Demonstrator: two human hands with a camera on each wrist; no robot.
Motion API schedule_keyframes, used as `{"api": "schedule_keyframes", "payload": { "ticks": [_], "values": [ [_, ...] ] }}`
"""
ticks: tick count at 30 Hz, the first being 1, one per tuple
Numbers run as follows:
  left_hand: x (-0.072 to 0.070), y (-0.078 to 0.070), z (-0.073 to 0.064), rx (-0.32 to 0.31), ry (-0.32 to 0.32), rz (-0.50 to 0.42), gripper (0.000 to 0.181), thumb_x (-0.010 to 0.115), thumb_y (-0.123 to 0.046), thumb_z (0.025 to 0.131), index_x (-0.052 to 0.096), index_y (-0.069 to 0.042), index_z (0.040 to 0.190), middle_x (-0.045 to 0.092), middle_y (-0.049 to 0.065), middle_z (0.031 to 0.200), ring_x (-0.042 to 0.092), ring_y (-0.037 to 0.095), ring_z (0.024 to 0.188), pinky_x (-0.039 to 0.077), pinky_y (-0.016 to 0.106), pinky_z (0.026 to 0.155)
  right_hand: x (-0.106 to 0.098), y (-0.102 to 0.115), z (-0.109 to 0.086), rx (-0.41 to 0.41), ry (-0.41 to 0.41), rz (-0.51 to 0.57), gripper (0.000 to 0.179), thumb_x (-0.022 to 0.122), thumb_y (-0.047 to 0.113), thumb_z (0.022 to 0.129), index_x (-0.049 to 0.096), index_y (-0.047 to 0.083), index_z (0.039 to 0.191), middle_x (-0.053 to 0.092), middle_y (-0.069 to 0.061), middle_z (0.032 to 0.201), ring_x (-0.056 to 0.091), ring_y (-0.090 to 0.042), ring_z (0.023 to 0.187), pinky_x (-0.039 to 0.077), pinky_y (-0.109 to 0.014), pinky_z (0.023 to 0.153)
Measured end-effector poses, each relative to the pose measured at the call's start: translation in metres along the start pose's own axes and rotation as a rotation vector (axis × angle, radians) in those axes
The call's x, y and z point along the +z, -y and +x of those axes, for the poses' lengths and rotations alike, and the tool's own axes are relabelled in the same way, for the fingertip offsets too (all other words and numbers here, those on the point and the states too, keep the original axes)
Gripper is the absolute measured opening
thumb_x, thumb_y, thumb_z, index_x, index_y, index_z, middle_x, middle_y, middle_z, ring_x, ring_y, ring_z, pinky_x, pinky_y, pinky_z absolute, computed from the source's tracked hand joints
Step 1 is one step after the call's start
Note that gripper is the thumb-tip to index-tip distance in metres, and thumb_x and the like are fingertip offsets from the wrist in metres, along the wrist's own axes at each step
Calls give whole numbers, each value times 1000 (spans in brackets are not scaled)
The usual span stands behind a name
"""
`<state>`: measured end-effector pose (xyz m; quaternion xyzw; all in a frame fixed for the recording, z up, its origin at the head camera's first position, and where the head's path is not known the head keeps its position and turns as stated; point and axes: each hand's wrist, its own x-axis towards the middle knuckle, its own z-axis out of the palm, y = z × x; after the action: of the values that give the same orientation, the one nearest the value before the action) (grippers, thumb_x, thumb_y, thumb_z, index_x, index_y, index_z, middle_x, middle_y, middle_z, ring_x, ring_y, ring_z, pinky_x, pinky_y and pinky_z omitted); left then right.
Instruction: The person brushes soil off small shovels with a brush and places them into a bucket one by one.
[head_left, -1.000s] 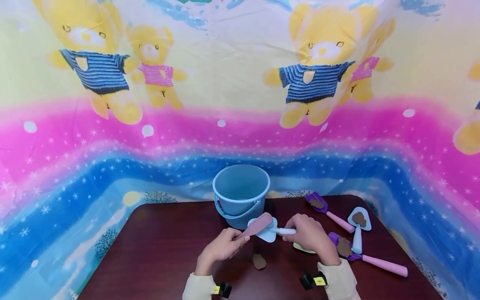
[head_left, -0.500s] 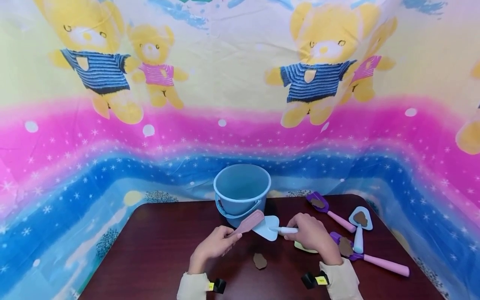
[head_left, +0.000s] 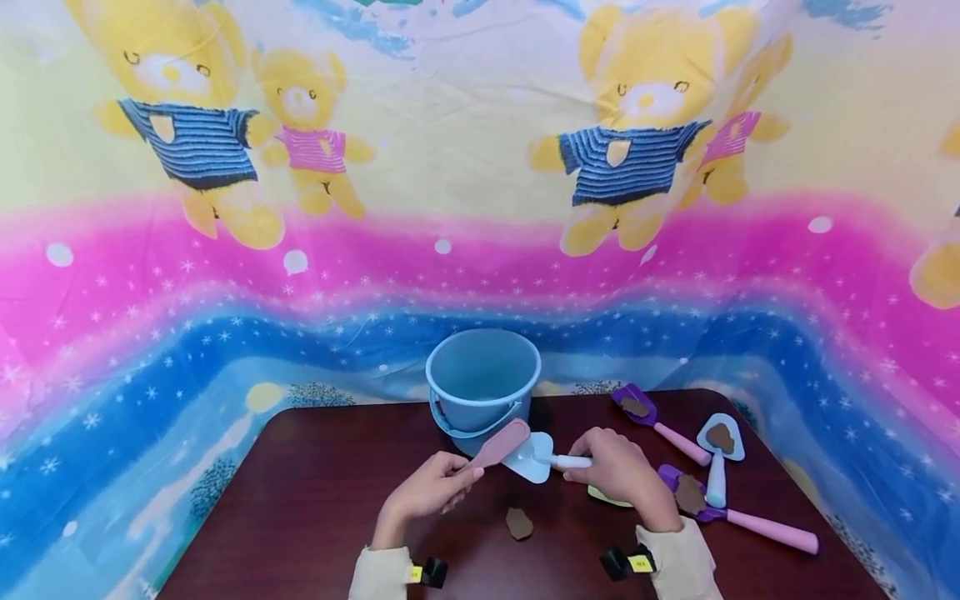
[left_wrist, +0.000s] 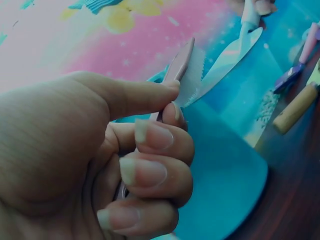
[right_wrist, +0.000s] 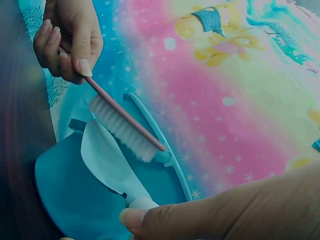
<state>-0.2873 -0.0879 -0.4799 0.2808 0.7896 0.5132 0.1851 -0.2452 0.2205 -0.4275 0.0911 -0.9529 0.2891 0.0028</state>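
Note:
My left hand (head_left: pixel 431 487) grips a pink-backed brush (head_left: pixel 504 443) by its handle; its white bristles (right_wrist: pixel 122 127) face the shovel in the right wrist view. My right hand (head_left: pixel 615 468) pinches the white handle of a small light blue shovel (head_left: pixel 536 469). The brush head overlaps the left edge of the shovel's blade in the head view. No brown piece shows on this blade. Just behind both tools stands a blue bucket (head_left: pixel 480 412) with its handle hanging at the front. A flat brown piece (head_left: pixel 518 523) lies on the table between my forearms.
On the right lie a purple shovel (head_left: pixel 681 442) with a pink handle, a light blue shovel (head_left: pixel 716 485) and another purple one (head_left: pixel 772 531), each with a brown piece on it. A yellow-green item (head_left: pixel 606 497) shows partly under my right hand. Patterned cloth (head_left: pixel 360 333) surrounds the table (head_left: pixel 300 500).
My left hand has drawn the brush a little to the left, so more of the shovel's blade shows. My right hand and its shovel have barely moved.

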Motion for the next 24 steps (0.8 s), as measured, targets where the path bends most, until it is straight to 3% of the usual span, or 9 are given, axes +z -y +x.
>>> {"api": "schedule_keyframes", "payload": {
  "ticks": [3,11,18,24],
  "values": [
    [6,-3,3,12,24,-16,51,57,-30,105,54,16,84,45,0,58,41,9,46,39,23,49,1,-1,1,-7,7,-3,10,87,23,81,78,19,85,67,6,77,52,-15,64,43,-34,60],
    [22,-9,14,32,71,-47,35,58,-27,105,61,1,83,47,-1,58,41,8,46,39,23,48,2,0,4,-14,5,0,8,86,21,82,78,18,83,63,7,71,51,-15,62,42,-34,60],
    [33,-9,19,30,89,-63,37,58,-26,104,60,5,85,48,-2,58,42,8,46,39,22,48,3,3,4,-17,-1,-8,15,87,24,80,79,16,90,69,7,81,55,-12,68,45,-35,62],
    [28,-5,20,12,65,-38,41,57,-27,105,60,10,87,47,-3,58,41,8,46,39,23,48,2,1,5,-27,5,-4,10,86,23,82,79,18,86,65,7,74,52,-14,64,43,-34,61]
  ]
}}
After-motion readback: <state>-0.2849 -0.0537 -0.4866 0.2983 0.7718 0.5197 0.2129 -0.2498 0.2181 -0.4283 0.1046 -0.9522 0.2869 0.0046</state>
